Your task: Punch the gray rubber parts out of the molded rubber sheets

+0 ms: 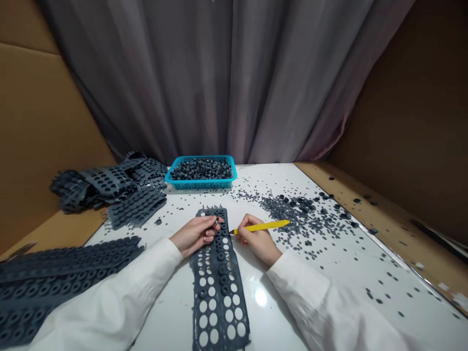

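Left hand (198, 235) is pinching a small dark piece (216, 222) over the perforated strip (218, 317), which is lying on the white table (168, 297). Right hand (257, 240) is gripping a yellow pen-like tool (268, 225), tip pointing at strip's edge.

Grey curtain (204, 83) between two brown side panels, behind a glossy white tabletop (168, 297).
The curtain hangs in deep vertical folds across the back, turning purplish pink along its lower right edge; the left panel (32, 122) is the better lit, with a crease running across its upper part, while the right panel (409, 112) sinks into shadow; a brown ledge (314, 176) flanks the tabletop's right edge, carrying a few pale scraps (419, 266) and, farther right, a long dark bar (438, 241); a bright round glare shines on the white surface near the front.
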`<control>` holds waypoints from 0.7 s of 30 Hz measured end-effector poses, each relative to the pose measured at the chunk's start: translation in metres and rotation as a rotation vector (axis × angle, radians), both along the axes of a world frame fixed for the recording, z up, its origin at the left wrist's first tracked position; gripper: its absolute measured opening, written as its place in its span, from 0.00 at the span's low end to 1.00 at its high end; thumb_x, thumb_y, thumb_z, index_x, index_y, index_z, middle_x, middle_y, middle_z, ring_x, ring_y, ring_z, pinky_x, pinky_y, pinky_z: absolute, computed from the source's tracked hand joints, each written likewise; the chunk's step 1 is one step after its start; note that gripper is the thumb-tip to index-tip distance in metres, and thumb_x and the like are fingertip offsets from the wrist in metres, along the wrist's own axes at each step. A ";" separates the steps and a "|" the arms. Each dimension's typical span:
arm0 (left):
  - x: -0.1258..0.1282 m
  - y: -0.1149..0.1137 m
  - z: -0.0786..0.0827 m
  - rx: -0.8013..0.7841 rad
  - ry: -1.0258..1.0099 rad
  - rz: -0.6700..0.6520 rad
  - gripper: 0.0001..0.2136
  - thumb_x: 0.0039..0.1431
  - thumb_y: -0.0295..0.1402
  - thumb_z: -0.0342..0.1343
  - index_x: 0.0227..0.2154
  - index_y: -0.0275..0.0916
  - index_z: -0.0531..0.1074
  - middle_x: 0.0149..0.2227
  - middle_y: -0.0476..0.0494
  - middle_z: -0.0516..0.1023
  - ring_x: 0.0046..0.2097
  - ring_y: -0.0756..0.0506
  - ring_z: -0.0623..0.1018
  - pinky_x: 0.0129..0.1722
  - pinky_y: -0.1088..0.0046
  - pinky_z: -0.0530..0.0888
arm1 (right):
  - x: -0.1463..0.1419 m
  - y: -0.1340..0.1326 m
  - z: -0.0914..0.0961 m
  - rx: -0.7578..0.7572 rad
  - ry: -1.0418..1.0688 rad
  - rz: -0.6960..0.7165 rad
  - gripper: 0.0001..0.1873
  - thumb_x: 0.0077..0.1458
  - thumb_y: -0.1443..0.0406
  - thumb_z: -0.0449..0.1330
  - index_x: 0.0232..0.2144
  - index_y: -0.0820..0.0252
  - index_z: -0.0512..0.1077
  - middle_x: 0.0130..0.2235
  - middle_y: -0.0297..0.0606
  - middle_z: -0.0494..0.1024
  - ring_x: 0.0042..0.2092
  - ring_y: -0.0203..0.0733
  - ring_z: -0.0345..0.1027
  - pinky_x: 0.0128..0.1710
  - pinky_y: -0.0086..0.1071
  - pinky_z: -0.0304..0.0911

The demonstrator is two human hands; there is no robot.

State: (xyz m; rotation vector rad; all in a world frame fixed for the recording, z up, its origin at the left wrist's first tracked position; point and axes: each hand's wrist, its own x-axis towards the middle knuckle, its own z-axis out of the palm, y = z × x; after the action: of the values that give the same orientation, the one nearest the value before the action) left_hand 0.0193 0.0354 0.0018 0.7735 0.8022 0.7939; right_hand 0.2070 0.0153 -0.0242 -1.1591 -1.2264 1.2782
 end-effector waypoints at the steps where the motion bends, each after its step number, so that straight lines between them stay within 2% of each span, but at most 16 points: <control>1: 0.000 -0.001 0.000 -0.026 -0.014 0.001 0.09 0.53 0.32 0.59 0.33 0.30 0.73 0.26 0.47 0.67 0.21 0.58 0.60 0.19 0.84 0.56 | 0.000 0.001 0.000 0.004 0.010 -0.004 0.05 0.40 0.68 0.54 0.20 0.58 0.59 0.16 0.27 0.68 0.17 0.31 0.59 0.18 0.25 0.56; 4: 0.002 -0.003 0.003 -0.059 -0.020 0.001 0.08 0.57 0.31 0.55 0.33 0.29 0.72 0.26 0.47 0.66 0.21 0.58 0.60 0.18 0.85 0.56 | -0.001 0.002 0.000 0.011 -0.015 0.010 0.05 0.40 0.68 0.54 0.20 0.58 0.59 0.16 0.27 0.68 0.18 0.32 0.59 0.19 0.25 0.55; 10: 0.003 -0.002 0.004 -0.064 -0.004 0.016 0.07 0.55 0.31 0.56 0.31 0.31 0.70 0.26 0.48 0.67 0.22 0.58 0.61 0.19 0.85 0.58 | -0.002 0.002 0.002 0.018 -0.113 0.043 0.04 0.41 0.68 0.53 0.21 0.58 0.59 0.17 0.28 0.68 0.19 0.31 0.59 0.20 0.25 0.55; 16: 0.001 0.006 0.011 -0.117 -0.036 0.071 0.07 0.54 0.27 0.45 0.25 0.33 0.67 0.25 0.46 0.67 0.23 0.55 0.66 0.20 0.82 0.64 | -0.003 0.002 0.002 0.036 -0.165 0.025 0.04 0.42 0.68 0.53 0.21 0.58 0.59 0.17 0.27 0.67 0.18 0.32 0.58 0.19 0.24 0.54; 21: 0.001 0.008 0.012 -0.157 0.005 0.082 0.07 0.56 0.25 0.46 0.29 0.31 0.69 0.26 0.45 0.70 0.24 0.54 0.69 0.22 0.83 0.68 | -0.003 0.001 0.003 0.042 -0.184 0.017 0.04 0.42 0.68 0.53 0.21 0.58 0.59 0.17 0.27 0.68 0.19 0.32 0.59 0.19 0.24 0.54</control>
State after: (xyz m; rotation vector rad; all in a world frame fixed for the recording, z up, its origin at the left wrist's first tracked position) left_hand 0.0201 0.0430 0.0134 0.6067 0.8941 0.7919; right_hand 0.2037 0.0167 -0.0214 -1.2595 -1.3935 1.1725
